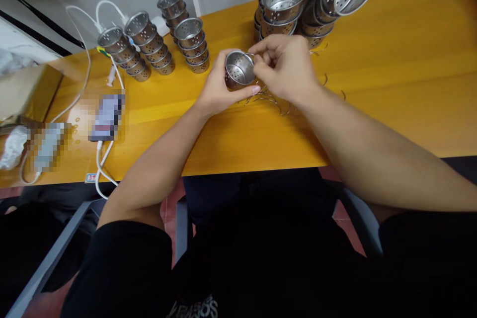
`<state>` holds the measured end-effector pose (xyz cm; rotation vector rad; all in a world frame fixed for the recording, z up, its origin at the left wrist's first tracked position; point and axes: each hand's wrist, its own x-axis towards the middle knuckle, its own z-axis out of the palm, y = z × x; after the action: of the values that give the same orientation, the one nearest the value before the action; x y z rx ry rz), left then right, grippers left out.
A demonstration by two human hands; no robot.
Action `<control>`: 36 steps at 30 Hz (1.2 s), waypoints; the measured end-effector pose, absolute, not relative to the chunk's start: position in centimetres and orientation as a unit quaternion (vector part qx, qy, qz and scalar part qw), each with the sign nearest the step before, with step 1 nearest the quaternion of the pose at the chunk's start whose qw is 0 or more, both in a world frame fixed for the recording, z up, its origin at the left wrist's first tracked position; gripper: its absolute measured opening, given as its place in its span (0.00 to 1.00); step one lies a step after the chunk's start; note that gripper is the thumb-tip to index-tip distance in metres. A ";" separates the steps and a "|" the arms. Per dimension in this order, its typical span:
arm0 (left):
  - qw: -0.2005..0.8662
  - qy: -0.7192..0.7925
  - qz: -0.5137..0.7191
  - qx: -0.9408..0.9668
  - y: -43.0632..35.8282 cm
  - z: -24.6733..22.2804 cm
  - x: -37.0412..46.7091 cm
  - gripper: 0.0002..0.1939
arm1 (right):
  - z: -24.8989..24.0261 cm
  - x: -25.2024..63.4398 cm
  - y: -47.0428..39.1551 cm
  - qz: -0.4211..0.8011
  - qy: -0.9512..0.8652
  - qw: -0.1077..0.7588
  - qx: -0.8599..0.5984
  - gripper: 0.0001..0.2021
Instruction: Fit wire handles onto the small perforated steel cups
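Observation:
A small perforated metal cup [239, 68] is gripped in my left hand [219, 84], its open top tilted toward me. The thumb presses along the near side while the fingers wrap the far left. At the cup's right rim my right hand [285, 64] pinches a thin curved wire [250, 54], whose far end is hidden by the fingers. Below and right of the cup, several loose curved wires [274, 99] lie on the wooden table [238, 141], partly covered by my right hand and forearm.
Stacks of small perforated cups [192, 42] stand at the back left. Larger perforated metal baskets [285, 0] are piled at the back right. A phone [108, 117] with a white cable [100, 159] and a second blurred device [50, 146] lie at left, near a cardboard box [32, 92].

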<state>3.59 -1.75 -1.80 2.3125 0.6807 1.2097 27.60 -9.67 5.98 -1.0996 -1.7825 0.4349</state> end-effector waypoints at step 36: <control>0.241 0.198 0.414 0.856 0.4 -3.8 2.6 0.59 | 7.2 28.5 -9.8 0.381 -0.739 0.430 -0.352 0.40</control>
<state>2.62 0.41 -3.79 2.3408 0.5421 1.1315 28.51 -9.75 7.15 -0.8792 -1.8438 0.9517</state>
